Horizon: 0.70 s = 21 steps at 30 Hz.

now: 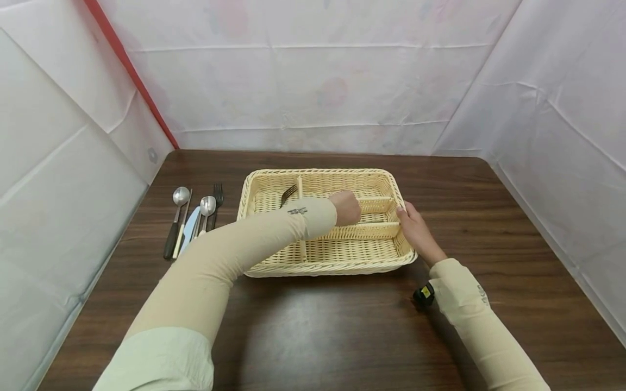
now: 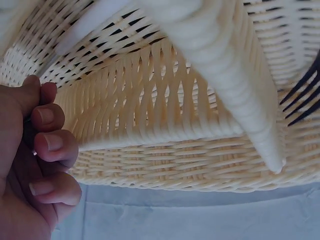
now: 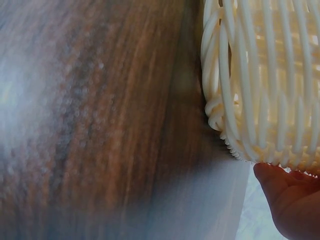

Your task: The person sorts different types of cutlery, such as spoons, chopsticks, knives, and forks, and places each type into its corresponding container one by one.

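A cream wicker basket (image 1: pixel 326 269) with divided compartments lies across the middle of the table. My left hand (image 1: pixel 347 208) is over the right-hand middle compartments, its fingers curled. In the left wrist view, its fingertips pinch a utensil with a thin metal stem and a white handle (image 2: pixel 92 22); its working end is hidden in the hand, so I cannot tell its kind. My right hand (image 1: pixel 418 231) grips the basket's right rim, thumb on top. A dark fork (image 1: pixel 288 194) lies in the left compartment, tines toward the back.
On the table's left lie a black-handled spoon (image 1: pixel 181 196), a pale blue knife (image 1: pixel 189 227), another spoon (image 1: pixel 207 206), a black fork (image 1: pixel 218 195) and thin-handled utensils. A small black device (image 1: pixel 423 294) with a yellow mark is at my right wrist. White sheeting (image 1: pixel 337 92) hangs behind the table.
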Each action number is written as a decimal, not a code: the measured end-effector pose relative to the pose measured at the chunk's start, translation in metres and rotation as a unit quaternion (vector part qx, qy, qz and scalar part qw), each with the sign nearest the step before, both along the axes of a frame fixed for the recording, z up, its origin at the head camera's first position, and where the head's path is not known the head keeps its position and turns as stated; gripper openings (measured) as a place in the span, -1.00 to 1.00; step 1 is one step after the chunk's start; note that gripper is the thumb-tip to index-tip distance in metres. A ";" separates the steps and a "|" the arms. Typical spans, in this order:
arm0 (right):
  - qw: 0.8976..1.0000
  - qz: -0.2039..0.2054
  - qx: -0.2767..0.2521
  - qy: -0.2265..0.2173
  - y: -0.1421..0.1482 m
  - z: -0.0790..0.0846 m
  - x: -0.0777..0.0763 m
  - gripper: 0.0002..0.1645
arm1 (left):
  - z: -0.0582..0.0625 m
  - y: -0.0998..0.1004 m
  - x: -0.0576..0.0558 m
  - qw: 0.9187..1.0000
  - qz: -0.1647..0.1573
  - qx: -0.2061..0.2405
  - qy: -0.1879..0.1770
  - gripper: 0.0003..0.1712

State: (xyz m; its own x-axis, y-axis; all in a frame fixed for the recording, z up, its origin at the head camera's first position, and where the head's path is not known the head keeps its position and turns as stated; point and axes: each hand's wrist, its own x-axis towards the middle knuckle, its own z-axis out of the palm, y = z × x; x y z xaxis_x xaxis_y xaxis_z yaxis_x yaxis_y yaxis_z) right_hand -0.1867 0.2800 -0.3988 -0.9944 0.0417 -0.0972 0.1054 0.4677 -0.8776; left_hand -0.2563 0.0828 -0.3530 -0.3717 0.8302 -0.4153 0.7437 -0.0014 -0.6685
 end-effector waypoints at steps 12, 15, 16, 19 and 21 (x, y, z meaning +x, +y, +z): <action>1.000 0.002 -0.009 -0.004 0.004 0.003 0.001 -0.35 | 0.062 -0.097 -0.009 0.954 0.083 0.276 -0.088 -0.82; 1.000 0.003 0.002 -0.003 0.007 0.005 0.000 -0.35 | 0.070 -0.139 -0.009 0.943 0.095 0.311 -0.074 -0.79; 1.000 0.003 0.004 -0.003 0.008 0.005 -0.001 -0.34 | 0.070 -0.153 -0.010 0.940 0.102 0.320 -0.070 -0.78; 1.000 0.004 0.010 -0.007 0.012 0.006 -0.001 -0.33 | 0.066 -0.192 -0.010 0.932 0.137 0.332 -0.051 -0.75; 1.000 0.005 0.014 -0.011 0.015 0.006 -0.002 -0.32 | 0.060 -0.214 -0.010 0.924 0.164 0.343 -0.045 -0.74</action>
